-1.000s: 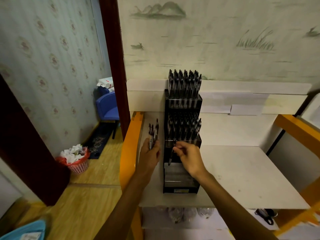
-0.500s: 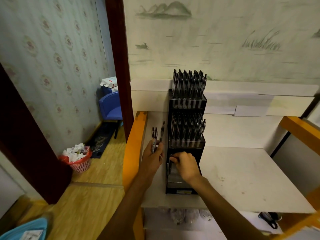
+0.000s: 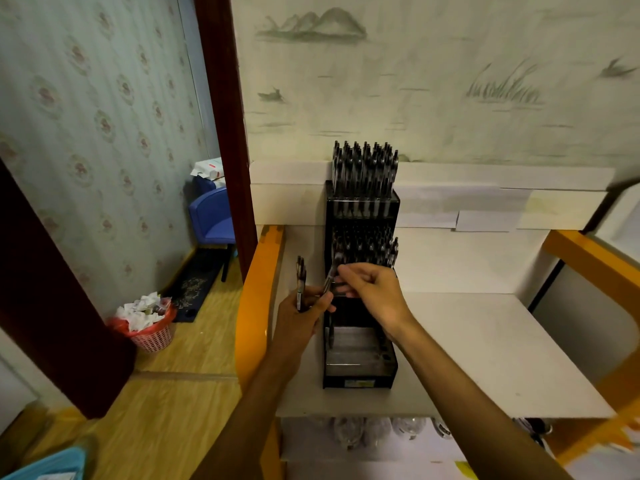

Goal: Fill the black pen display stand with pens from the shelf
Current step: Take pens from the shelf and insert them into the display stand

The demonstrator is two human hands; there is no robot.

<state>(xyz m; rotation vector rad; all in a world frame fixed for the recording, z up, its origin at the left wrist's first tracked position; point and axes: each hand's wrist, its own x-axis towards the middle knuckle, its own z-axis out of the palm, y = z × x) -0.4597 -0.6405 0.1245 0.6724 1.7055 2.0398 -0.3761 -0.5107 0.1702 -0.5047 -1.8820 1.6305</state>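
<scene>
since the earlier frame the right hand point(image 3: 372, 296) has lifted out of the stand's lowest tier and come up to meet the left hand point(image 3: 304, 311), where its fingers point(image 3: 346, 271) now pinch a single pen point(image 3: 331, 273) drawn from the bundle. on the white desk point(image 3: 485, 341), against the wall, the black pen display stand point(image 3: 360, 372) rises in three steps: the top tier is packed with pens, the middle tier looks full too, and the bottom tier looks almost empty, with one pen point(image 3: 331, 332) standing at its left edge and perhaps another at the right, so most of the task seems done and this last row remains. the left hand's fingers curl around the remaining pens point(image 3: 300, 282), held upright just left of the stand. the right forearm crosses over the open tier, partly hiding it. off to the left, on the wooden floor, sit a blue chair point(image 3: 211, 220) and a red basket point(image 3: 152, 336) of crumpled paper, well apart from the work.
</scene>
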